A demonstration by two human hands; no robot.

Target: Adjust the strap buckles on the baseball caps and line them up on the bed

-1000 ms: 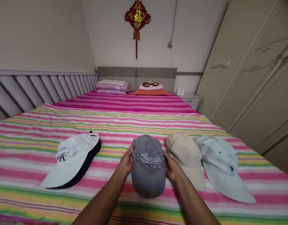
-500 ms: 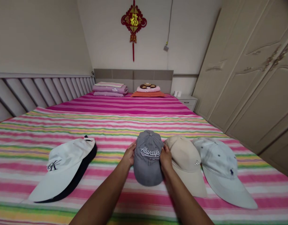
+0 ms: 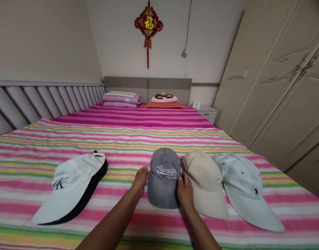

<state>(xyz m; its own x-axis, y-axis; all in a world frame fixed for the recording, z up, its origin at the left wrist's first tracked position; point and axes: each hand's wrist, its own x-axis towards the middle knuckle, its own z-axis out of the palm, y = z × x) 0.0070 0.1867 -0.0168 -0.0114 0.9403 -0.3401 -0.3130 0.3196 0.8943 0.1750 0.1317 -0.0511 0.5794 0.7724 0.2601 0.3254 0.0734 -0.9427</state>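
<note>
A grey baseball cap [image 3: 163,192] with white "Always" lettering lies on the striped bedspread, brim toward me. Just off its left edge is my left hand [image 3: 140,181], open, fingertips close to the cloth. My right hand [image 3: 185,189] is at the cap's right edge, open with fingers apart, between it and a beige cap [image 3: 202,170]. Whether its thumb still touches the grey cap I cannot tell. Beyond the beige cap lies a pale blue-grey cap [image 3: 241,177], partly overlapped by it. A white cap [image 3: 73,170] with black letters rests on a dark cap [image 3: 97,180] at the left.
The striped bedspread [image 3: 118,208] covers the near bed. Folded purple bedding [image 3: 121,100] and an orange cushion [image 3: 154,105] with pink bedding sit by the headboard [image 3: 128,82]. A slatted rail [image 3: 45,99] runs along the left, and a wardrobe [image 3: 274,93] stands right.
The grey cap has settled slightly nearer and flatter on the bed. My left hand has drawn off its side, and my right hand has shifted toward me with its fingers loosened.
</note>
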